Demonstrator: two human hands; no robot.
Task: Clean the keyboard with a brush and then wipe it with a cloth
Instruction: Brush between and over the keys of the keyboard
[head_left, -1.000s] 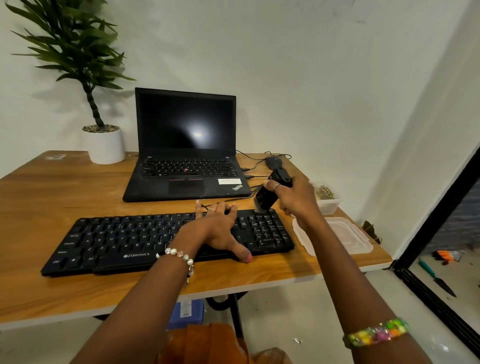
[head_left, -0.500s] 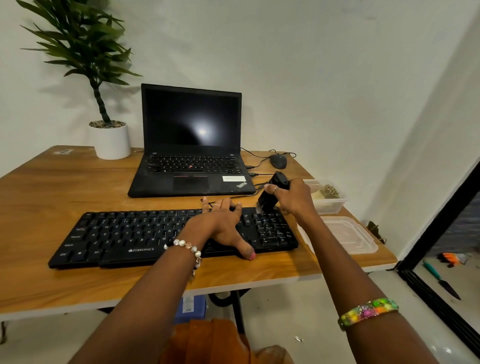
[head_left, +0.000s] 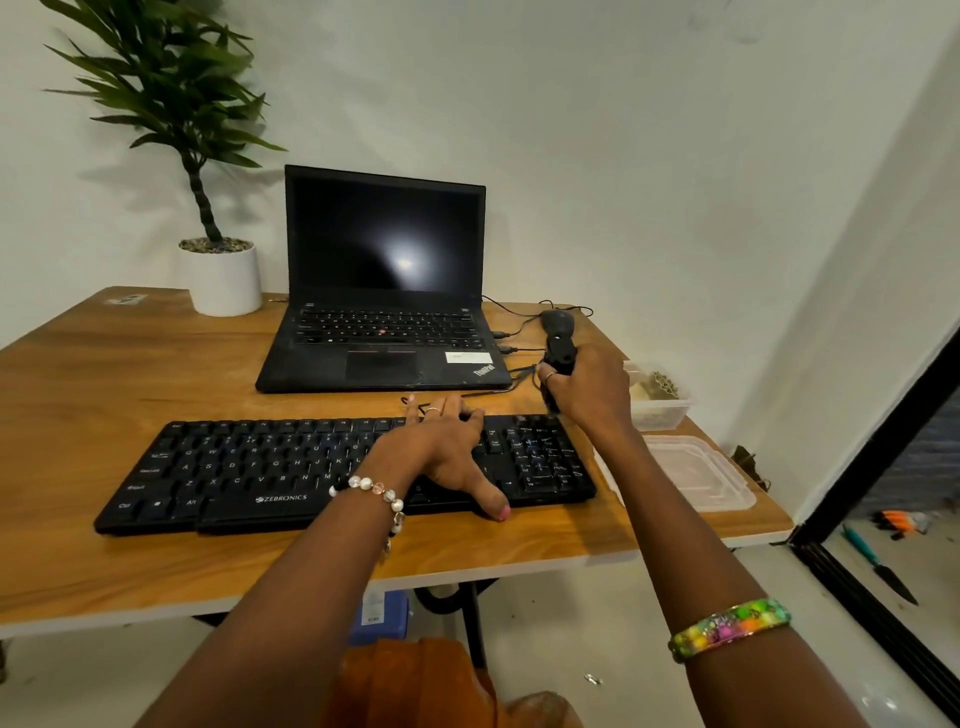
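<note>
Steadying the keyboard (head_left: 270, 467) flat-palmed, left hand (head_left: 441, 447) resists sliding; right hand (head_left: 587, 387) grips the brush (head_left: 558, 358) above its far-right corner.

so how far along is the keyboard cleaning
Early on, by the look of it. In hand: the right hand grips the black brush at the far right corner of the keyboard, while the left hand lies flat on the keys, steadying it. How much has already been brushed can't be told from the keys. Left: the rest of the brushing, then the wipe; no cloth is in view.
</note>
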